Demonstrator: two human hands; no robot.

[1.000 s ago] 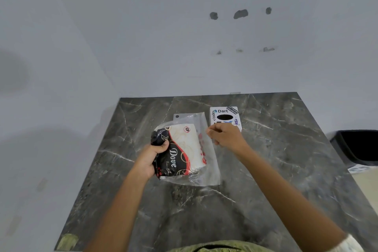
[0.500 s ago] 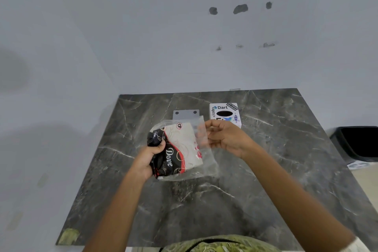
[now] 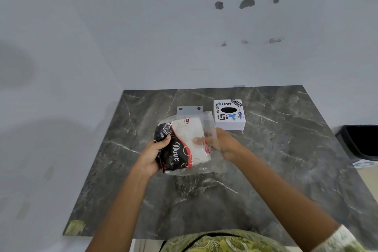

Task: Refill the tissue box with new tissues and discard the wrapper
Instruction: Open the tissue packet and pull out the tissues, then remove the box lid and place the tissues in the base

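A: Where's the pack [image 3: 184,145]?

B: Held above the surface [image 3: 266,170], just before the box [image 3: 229,114]. Your left hand [image 3: 152,154] has its fingers clamped round the dark end; your right hand [image 3: 222,142] pinches the clear wrapper [image 3: 208,122].

A: How should you open it?

B: Hold the left firm, peel the film sideways, away from the tissues. The bin [image 3: 362,141] waits at right.

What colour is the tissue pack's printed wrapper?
Black and cream-white with a red curved band, white "Dove" lettering: the tissue pack shows best in the head view.
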